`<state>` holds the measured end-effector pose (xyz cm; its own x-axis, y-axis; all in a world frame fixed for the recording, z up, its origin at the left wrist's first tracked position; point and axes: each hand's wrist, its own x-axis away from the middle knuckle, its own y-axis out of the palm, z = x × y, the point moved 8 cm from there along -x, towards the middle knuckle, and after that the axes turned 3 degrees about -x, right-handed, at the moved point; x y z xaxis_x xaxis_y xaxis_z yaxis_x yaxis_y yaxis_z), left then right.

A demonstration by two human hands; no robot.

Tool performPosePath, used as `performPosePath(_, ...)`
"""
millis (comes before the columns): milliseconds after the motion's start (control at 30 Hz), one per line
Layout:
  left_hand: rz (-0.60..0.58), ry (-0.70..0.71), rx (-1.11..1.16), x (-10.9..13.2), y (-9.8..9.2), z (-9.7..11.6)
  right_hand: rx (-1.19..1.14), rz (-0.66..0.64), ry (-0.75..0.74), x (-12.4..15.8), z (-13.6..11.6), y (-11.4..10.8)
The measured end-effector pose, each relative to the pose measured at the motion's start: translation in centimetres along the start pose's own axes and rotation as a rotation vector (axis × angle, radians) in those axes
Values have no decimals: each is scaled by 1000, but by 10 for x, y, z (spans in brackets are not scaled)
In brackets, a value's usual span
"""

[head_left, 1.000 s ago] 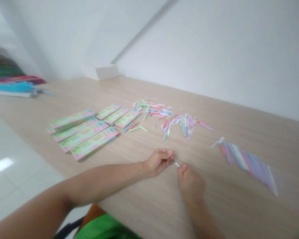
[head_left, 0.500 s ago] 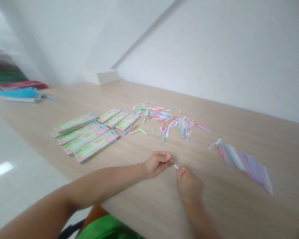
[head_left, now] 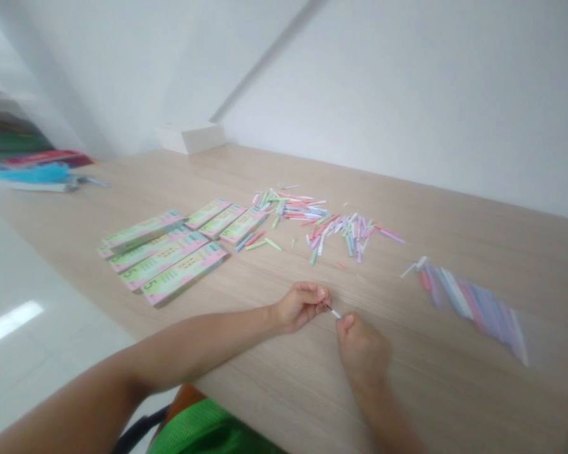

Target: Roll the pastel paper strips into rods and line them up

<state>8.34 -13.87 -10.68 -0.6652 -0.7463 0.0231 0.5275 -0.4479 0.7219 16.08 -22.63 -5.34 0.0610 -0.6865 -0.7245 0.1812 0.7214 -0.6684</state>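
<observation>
"Both pinching it?"
"Yes — left hand (head_left: 303, 306) and right hand (head_left: 362, 350) each nip an end of the strip (head_left: 334, 311), just over the table (head_left: 454, 403) (near edge). Keep it taut, I'd say — grip light."

**A:** What can you read on the table in front of you?

**B:** You have a large "5" printed at the near end of the nearest pack (head_left: 184, 273), the green-and-pink one. The second pack (head_left: 165, 258), just beside it, shows a "5" at the same end.

**A:** And the rows of small marks along their faces?

**B:** They are too blurred for you to read. The same goes for the other packs (head_left: 144, 228) behind them.

**A:** The white strip (head_left: 334, 310) you pinch?

**B:** It is too small for you to tell any writing on it.
</observation>
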Motion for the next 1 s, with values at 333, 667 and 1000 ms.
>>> performPosePath(333, 13, -32, -10, 3, 2, 0, 4, 2, 34, 0, 2, 0)
performPosePath(667, -42, -23, -6, 2, 3, 2, -51, -4, 36, -1, 3, 0)
performPosePath(1000, -44, -85, -4, 5, 7, 0, -63, -32, 16, 0, 1, 0)
